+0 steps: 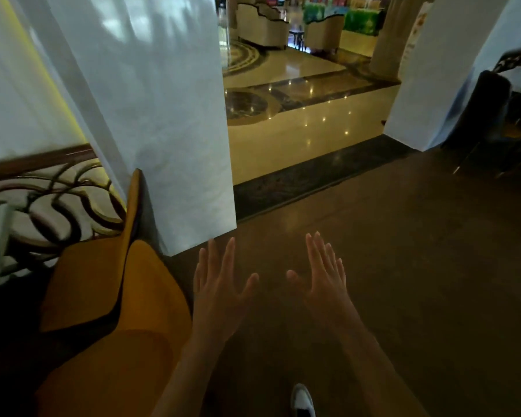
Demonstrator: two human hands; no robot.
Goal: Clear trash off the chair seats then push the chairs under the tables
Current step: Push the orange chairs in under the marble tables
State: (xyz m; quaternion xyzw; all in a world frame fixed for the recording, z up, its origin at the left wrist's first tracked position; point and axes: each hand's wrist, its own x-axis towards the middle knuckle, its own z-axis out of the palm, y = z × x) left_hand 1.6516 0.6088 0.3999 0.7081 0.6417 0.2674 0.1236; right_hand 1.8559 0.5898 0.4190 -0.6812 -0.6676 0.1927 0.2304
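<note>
Head view: left hand and right hand, fingers spread and holding nothing, hover right of the yellow chair.

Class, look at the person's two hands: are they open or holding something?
Open. Both the left hand and right hand show straight, spread fingers held above the floor, holding nothing.

Hotel lobby restaurant: polished marble floor, cream armchairs (ornate), yellow dining chair, iron railing.
</note>
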